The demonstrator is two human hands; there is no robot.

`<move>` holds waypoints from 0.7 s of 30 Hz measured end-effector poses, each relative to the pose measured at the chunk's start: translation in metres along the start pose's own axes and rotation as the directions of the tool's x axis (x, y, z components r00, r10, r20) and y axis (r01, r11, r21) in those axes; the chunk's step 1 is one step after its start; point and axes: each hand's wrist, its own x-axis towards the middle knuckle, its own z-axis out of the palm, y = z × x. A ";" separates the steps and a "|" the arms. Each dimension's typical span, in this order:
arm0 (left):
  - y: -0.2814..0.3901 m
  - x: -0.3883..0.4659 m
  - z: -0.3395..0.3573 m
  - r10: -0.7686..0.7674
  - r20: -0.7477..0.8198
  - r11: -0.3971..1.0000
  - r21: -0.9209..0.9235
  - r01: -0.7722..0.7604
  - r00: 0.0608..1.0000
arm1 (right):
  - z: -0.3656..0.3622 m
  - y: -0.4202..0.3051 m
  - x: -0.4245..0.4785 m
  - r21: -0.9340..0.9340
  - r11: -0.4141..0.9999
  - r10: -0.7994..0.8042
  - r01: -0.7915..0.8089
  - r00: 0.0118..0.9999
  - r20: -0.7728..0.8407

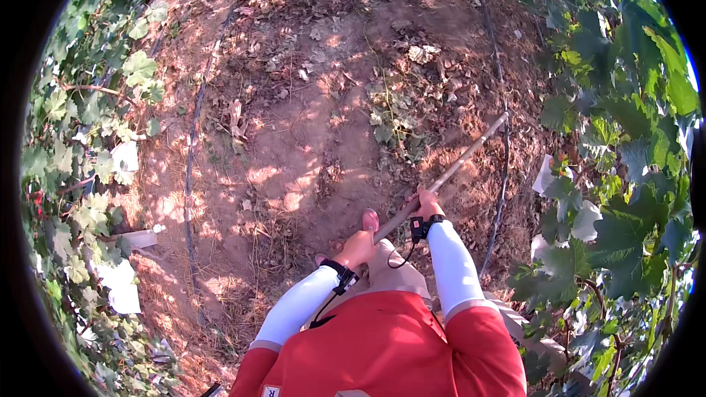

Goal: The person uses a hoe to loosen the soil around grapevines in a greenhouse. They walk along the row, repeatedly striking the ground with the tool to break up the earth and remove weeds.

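Note:
A long wooden pole (463,159) slants from in front of my body up to the right. My left hand (357,249) is closed around its lower end, close to my trouser leg. Farther up the shaft, my right hand (427,204) grips the pole too. The far tip lies over or beside the black drip hose on the right; whether it touches the soil cannot be told. Each wrist wears a black strap with a small device and a cable.
Leafy grapevines stand on the left (83,220) and right (623,220), with white paper pieces (126,157) among them. Black drip hoses (193,138) run along both sides of the dirt path. Cut vine shoots (394,110) and dry leaves (423,54) lie on the soil.

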 end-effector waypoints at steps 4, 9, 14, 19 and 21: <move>0.006 0.002 0.004 -0.109 0.080 0.990 0.096 0.101 0.991 | -0.021 0.034 0.057 -0.407 0.905 -0.062 0.122 0.986 0.157; -0.017 -0.067 -0.020 -0.182 0.092 0.977 0.129 0.169 0.979 | -0.049 0.133 0.122 -0.642 0.525 -0.315 0.559 0.828 0.463; -0.054 -0.142 -0.026 -0.269 0.126 0.963 0.042 0.266 0.955 | -0.022 0.162 0.044 -0.664 0.472 -0.226 0.580 0.807 0.545; -0.085 -0.215 -0.005 -0.348 0.095 0.937 0.072 0.343 0.933 | 0.007 0.222 0.010 -0.337 0.941 0.107 -0.036 0.975 0.194; -0.093 -0.245 -0.002 -0.332 0.059 0.942 0.075 0.328 0.941 | -0.022 0.277 0.060 -0.592 0.729 -0.096 0.343 0.908 0.407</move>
